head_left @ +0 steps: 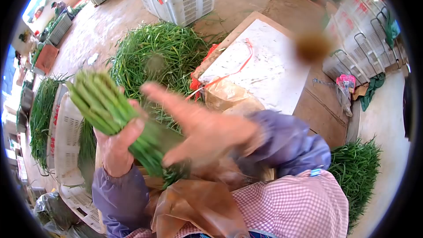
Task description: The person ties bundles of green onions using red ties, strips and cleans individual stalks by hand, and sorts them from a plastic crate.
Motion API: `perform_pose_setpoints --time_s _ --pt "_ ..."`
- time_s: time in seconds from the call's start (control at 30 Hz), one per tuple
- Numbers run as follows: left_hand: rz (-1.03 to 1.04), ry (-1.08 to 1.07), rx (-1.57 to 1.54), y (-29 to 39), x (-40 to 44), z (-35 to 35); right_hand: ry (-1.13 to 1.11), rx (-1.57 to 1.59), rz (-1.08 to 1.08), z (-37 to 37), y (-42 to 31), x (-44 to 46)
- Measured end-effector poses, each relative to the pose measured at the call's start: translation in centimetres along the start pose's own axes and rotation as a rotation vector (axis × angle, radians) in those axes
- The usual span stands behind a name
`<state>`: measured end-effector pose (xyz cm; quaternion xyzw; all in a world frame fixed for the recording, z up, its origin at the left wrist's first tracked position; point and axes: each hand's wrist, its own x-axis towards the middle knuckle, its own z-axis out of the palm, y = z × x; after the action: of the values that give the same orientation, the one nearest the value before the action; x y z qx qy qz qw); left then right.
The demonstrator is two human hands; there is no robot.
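Observation:
My left hand (118, 143) is closed around a bunch of chives (99, 101), long green stalks with their thick, even ends pointing up and left. The leafy lower part slants down towards my lap. My right hand (211, 128) is blurred by motion, its fingers apart just right of the bunch. I see nothing held in it, and whether it touches the leaves I cannot tell. Across my lap lies a brown plastic sheet (198, 207). Beyond my hands spreads a loose heap of chives (163, 50).
A white board (264, 57) with red ties (240, 68) lies ahead to the right. Plastic crates (194, 4) of greens stand at the back, with another crate (68, 136) at my left. Stacked crates (359, 31) and more greens (357, 167) are at right.

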<state>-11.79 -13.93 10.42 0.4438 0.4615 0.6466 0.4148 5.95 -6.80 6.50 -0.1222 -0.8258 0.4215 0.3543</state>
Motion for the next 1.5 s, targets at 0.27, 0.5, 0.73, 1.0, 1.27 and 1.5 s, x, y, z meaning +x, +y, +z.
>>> perform_pose_setpoints --time_s 0.27,0.5,0.73,1.0,1.27,1.5 --pt "0.425 -0.282 0.277 0.5 6.1 6.6 0.124 0.547 0.338 -4.8 -2.4 1.9" --pt "-0.067 -0.369 -0.141 -0.4 11.3 16.1 0.008 0.089 0.722 -20.1 -3.9 -0.3" --pt "-0.829 -0.379 -0.276 -17.6 11.9 15.5 -0.282 -0.29 0.792 -19.5 14.7 -8.8" --pt "-0.811 -0.381 -0.239 -22.3 12.7 10.4 -0.282 -0.488 0.811 -23.1 15.3 -9.6" --pt "-0.5 -0.213 0.086 -15.5 8.5 8.1 0.728 -0.222 0.421 -19.3 2.5 -9.3" --pt "-0.268 -0.283 -0.273 -12.3 5.4 1.3 0.047 0.371 0.211 -7.8 -1.2 0.7"
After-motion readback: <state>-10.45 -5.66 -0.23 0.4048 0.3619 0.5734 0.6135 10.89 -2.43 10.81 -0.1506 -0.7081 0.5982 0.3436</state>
